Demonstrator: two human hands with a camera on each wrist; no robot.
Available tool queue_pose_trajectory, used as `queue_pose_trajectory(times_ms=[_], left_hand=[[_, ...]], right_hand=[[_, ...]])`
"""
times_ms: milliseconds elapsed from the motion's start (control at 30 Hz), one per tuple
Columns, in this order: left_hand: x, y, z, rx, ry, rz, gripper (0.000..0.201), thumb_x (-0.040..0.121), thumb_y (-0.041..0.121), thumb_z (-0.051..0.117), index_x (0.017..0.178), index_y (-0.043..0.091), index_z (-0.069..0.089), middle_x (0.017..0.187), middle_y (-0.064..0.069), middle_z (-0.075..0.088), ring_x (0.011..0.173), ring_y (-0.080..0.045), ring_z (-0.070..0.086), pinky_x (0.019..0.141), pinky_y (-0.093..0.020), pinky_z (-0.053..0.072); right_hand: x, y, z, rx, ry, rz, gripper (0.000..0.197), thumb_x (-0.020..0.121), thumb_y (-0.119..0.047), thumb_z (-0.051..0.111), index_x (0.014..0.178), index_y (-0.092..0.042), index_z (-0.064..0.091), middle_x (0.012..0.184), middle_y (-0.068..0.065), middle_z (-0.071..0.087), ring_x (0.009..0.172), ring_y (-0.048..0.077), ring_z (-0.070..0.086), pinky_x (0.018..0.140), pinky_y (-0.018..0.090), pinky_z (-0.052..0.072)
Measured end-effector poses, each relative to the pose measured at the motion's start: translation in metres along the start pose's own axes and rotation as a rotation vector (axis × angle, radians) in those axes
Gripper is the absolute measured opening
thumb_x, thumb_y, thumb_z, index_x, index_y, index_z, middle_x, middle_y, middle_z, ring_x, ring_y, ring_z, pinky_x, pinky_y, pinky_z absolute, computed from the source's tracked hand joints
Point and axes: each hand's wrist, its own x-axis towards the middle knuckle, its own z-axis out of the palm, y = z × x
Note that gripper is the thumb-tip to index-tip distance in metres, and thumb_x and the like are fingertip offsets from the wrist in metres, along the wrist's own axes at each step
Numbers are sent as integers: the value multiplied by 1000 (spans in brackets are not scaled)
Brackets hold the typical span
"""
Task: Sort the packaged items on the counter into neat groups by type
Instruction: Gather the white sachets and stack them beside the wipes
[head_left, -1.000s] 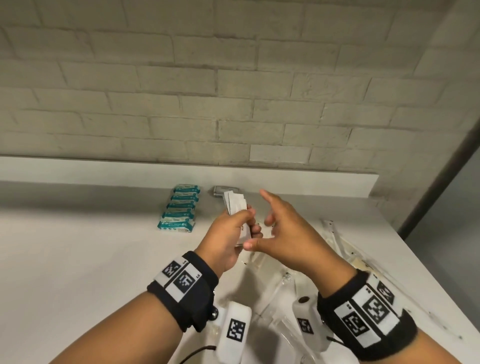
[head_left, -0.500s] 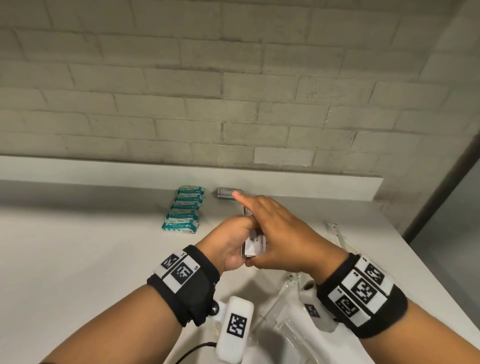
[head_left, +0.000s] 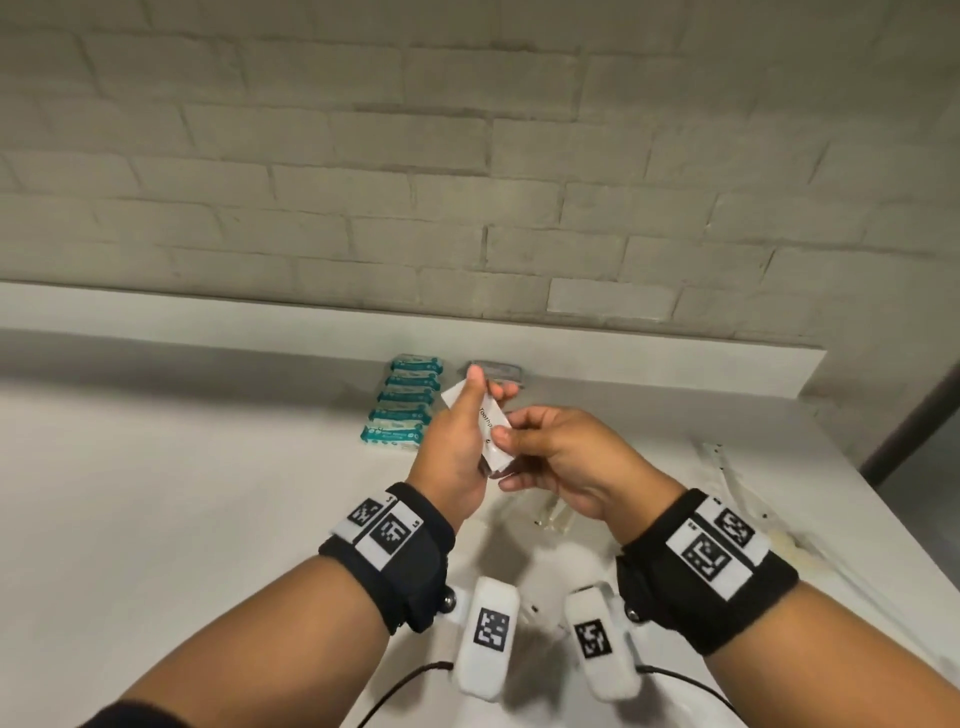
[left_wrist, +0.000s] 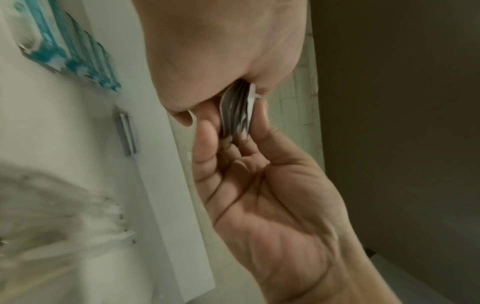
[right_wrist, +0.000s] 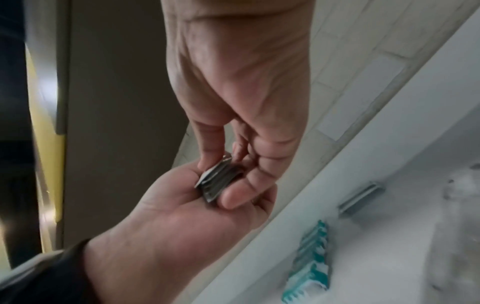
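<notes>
My left hand (head_left: 457, 441) grips a thin stack of white packets (head_left: 487, 422) above the counter, thumb up along its face. My right hand (head_left: 545, 454) pinches the stack's near end with thumb and fingers. In the left wrist view the stack (left_wrist: 237, 111) shows edge-on between both hands, and in the right wrist view the stack (right_wrist: 218, 181) lies in the left palm. A row of teal packets (head_left: 405, 408) lies on the white counter (head_left: 182, 493) just left of the hands. A small pile of grey packets (head_left: 498, 370) sits behind them at the wall ledge.
Clear plastic-wrapped items (head_left: 724, 467) lie scattered on the counter's right side, and more clear wrappers (head_left: 553, 514) lie under my hands. A brick wall with a low ledge (head_left: 623, 358) bounds the back. The counter's right edge (head_left: 883, 525) drops to a dark floor.
My right hand, open a second ago, came onto the stack and now pinches its near end. Both hands have moved forward with the stack, closer to the grey pile.
</notes>
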Motion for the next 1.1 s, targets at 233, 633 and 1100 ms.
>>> queue_pose_trajectory(times_ms=[233,633,1100], left_hand=[[33,3,-63,610,16,-1,35,90,24,64,123,16,52,116,-4,60,99,-14,60,85,-26,48],[133,-20,-61,2061,-542,167,46,80,24,67,122,12,56,123,-11,58,113,-29,56,91,-33,44],[229,-33,-64,1976,-538,67,26,75,30,73,94,12,70,92,-7,71,86,-24,69,80,-34,57]], right_hand=[[56,22,-16,-229,48,170,6,85,0,66,83,-5,64,69,12,66,48,17,63,48,24,56],[155,31,-55,-866,50,323,8,90,-11,64,94,-6,66,63,14,62,54,24,60,64,39,55],[226,35,-89,-1449,-70,101,28,75,-29,70,97,-12,69,99,10,69,90,26,65,79,32,54]])
